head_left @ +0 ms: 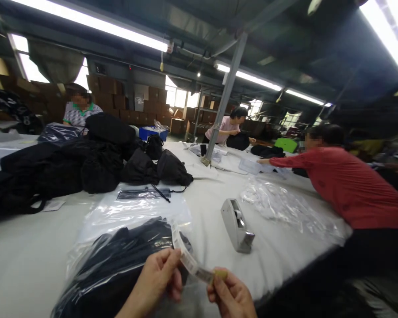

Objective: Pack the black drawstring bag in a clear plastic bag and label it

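Note:
My left hand (pixel 159 280) and my right hand (pixel 230 293) are low in the middle of the head view, each pinching one end of a clear strip of tape (pixel 187 256) that curves between them. Under the hands lies a dark garment in a clear plastic bag (pixel 119 260) on the white table (pixel 26 260). A grey tape dispenser (pixel 236 224) stands just right of the bag, beyond my right hand.
Black bags and garments (pixel 86 165) are piled at the left and centre. Loose clear plastic bags (pixel 278 207) lie at the right. A person in red (pixel 351 190) leans over the table's right edge. Two other people work at the back beside a metal post (pixel 223 101).

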Tool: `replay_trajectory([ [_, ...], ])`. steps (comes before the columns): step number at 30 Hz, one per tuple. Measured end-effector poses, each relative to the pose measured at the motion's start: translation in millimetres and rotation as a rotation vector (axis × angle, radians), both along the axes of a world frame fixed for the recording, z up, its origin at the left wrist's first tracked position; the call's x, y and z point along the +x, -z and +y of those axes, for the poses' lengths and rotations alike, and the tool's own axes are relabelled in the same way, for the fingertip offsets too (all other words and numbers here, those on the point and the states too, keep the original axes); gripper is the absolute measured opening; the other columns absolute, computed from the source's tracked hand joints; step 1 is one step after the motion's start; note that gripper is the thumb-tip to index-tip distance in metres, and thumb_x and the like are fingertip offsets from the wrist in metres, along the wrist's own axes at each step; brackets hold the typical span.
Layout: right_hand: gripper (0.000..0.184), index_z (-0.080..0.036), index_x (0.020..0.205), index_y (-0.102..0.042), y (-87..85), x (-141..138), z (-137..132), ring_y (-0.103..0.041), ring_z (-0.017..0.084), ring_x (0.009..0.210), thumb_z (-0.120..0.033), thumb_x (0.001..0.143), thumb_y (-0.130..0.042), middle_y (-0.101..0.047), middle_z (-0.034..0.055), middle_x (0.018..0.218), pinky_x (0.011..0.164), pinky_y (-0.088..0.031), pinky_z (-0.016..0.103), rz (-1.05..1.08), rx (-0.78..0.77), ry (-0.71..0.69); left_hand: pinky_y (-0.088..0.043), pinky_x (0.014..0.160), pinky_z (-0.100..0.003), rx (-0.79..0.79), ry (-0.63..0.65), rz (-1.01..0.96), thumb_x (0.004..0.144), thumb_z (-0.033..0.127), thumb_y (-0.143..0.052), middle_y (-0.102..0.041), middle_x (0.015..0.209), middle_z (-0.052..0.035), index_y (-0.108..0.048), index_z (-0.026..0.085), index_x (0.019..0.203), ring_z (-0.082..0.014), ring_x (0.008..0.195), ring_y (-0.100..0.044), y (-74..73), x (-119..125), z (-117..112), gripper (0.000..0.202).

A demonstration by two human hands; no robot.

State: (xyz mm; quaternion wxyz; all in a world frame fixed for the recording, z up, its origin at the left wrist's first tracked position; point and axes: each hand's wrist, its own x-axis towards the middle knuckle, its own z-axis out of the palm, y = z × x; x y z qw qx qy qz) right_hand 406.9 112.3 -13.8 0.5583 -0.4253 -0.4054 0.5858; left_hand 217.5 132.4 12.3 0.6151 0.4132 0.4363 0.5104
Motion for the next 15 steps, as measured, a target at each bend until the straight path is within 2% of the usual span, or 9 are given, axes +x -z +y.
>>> replay_trajectory([
  [2,0.033,-0.017,0.074,-0.070,-32.5,14,-1,-0.051,0.012,0.060,-0.049,0.079,-0.073,-0.058,0.0002,0.063,0.060,-0.044,0.023,-0.233,0.133,-0.009,-0.027,0.043,-0.019,0.162,-0.054,0.267,0.083,0.057,-0.063,-0.041,0.043,0.0037,-0.048,0.016,0.053,-0.0072,0.041,-0.037,-13.0,-10,-3,0.053],
  [3,0.031,-0.017,0.072,-0.069,-50.6,21,-2,-0.051,0.013,0.064,-0.046,0.082,-0.070,-0.057,0.0006,0.066,0.062,-0.044,0.024,-0.336,0.190,-0.035,-0.029,0.044,-0.019,0.278,-0.102,0.366,0.083,0.053,-0.064,-0.042,0.046,0.0030,-0.049,0.016,0.051,-0.0077,0.044,-0.037,-21.2,-14,-3,0.051],
  [4,0.029,-0.018,0.070,-0.068,-68.5,27,-4,-0.051,0.014,0.067,-0.043,0.084,-0.068,-0.057,0.0010,0.069,0.065,-0.044,0.025,-0.418,0.238,-0.069,-0.032,0.047,-0.019,0.398,-0.116,0.427,0.082,0.048,-0.067,-0.050,0.054,0.0009,-0.056,0.016,0.055,-0.0085,0.048,-0.040,-29.6,-15,-3,0.043],
  [6,0.027,-0.018,0.069,-0.068,-99.6,35,-6,-0.051,0.014,0.068,-0.040,0.085,-0.067,-0.056,0.0013,0.070,0.064,-0.043,0.025,-0.525,0.294,-0.148,-0.040,0.052,-0.021,0.570,0.014,0.451,0.078,0.042,-0.073,-0.067,0.085,-0.0050,-0.072,0.019,0.084,-0.0102,0.055,-0.048,-44.6,-11,-3,0.023],
  [8,0.026,-0.018,0.070,-0.070,-119.0,37,-7,-0.050,0.013,0.063,-0.038,0.085,-0.066,-0.057,0.0009,0.067,0.061,-0.043,0.025,-0.594,0.302,-0.211,-0.043,0.054,-0.022,0.591,0.231,0.400,0.075,0.039,-0.076,-0.069,0.103,-0.0078,-0.070,0.024,0.112,-0.0108,0.056,-0.053,-53.2,3,-2,0.041],
  [9,0.026,-0.017,0.071,-0.071,-123.4,37,-6,-0.050,0.012,0.061,-0.038,0.085,-0.066,-0.057,0.0008,0.066,0.059,-0.043,0.025,-0.611,0.292,-0.233,-0.043,0.052,-0.021,0.536,0.319,0.358,0.076,0.040,-0.075,-0.070,0.096,-0.0075,-0.070,0.023,0.113,-0.0108,0.054,-0.054,-54.4,11,-2,0.041],
  [11,0.021,-0.017,0.078,-0.072,-121.7,33,-3,-0.050,0.011,0.059,-0.038,0.083,-0.069,-0.058,0.0003,0.065,0.057,-0.043,0.024,-0.567,0.279,-0.208,-0.040,0.048,-0.020,0.371,0.430,0.239,0.080,0.046,-0.070,-0.066,0.068,-0.0041,-0.074,0.017,0.094,-0.0103,0.048,-0.052,-51.4,28,-2,0.033],
  [13,0.026,-0.018,0.095,-0.070,-109.9,30,1,-0.052,0.012,0.057,-0.040,0.081,-0.071,-0.059,-0.0009,0.065,0.056,-0.045,0.024,-0.452,0.281,-0.083,-0.038,0.044,-0.017,0.210,0.505,0.065,0.081,0.054,-0.067,-0.060,0.056,-0.0026,-0.072,0.014,0.079,-0.0095,0.045,-0.051,-43.8,40,0,0.041],
  [15,0.037,-0.021,0.111,-0.062,-95.1,30,2,-0.058,0.014,0.061,-0.041,0.081,-0.071,-0.063,0.0001,0.069,0.059,-0.049,0.026,-0.388,0.336,0.086,-0.037,0.042,-0.015,0.112,0.537,-0.087,0.079,0.059,-0.067,-0.062,0.056,-0.0040,-0.070,0.012,0.079,-0.0090,0.045,-0.052,-35.5,44,2,0.047],
])
